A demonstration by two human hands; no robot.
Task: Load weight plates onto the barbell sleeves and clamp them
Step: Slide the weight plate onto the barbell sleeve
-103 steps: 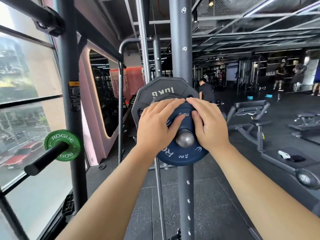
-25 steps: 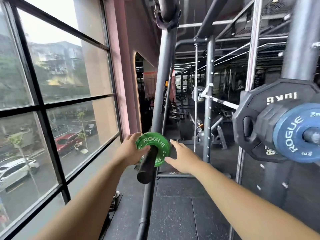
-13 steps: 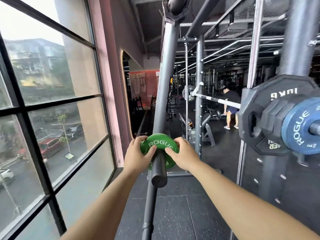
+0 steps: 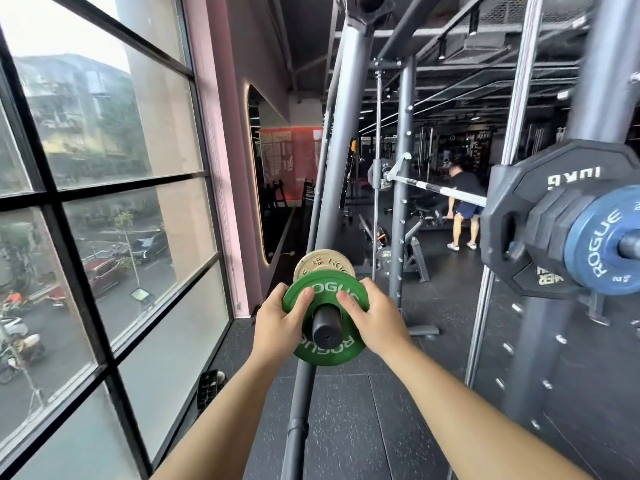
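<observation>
A small green ROGUE plate [image 4: 329, 353] sits near the end of a black storage peg [image 4: 326, 332] on the rack. My left hand [image 4: 278, 323] grips its left edge and my right hand [image 4: 375, 320] grips its right edge. Behind it on the same peg sits a small cream plate [image 4: 323, 263]. At the right, the barbell sleeve [image 4: 630, 245] carries a big black 10 kg plate [image 4: 554, 171], a smaller black plate [image 4: 550, 230] and a blue ROGUE 2 kg plate [image 4: 595, 251]. No clamp is in sight.
The grey slanted rack upright [image 4: 332, 188] stands behind the peg, with more uprights [image 4: 401, 202] to its right. A large window [image 4: 104, 202] fills the left side. A person [image 4: 464, 206] bends over in the background. Black rubber flooring [image 4: 346, 410] lies below.
The green plate has slid along the peg toward me, out to the peg's end, with both hands on it. A cream plate behind it has come into sight.
</observation>
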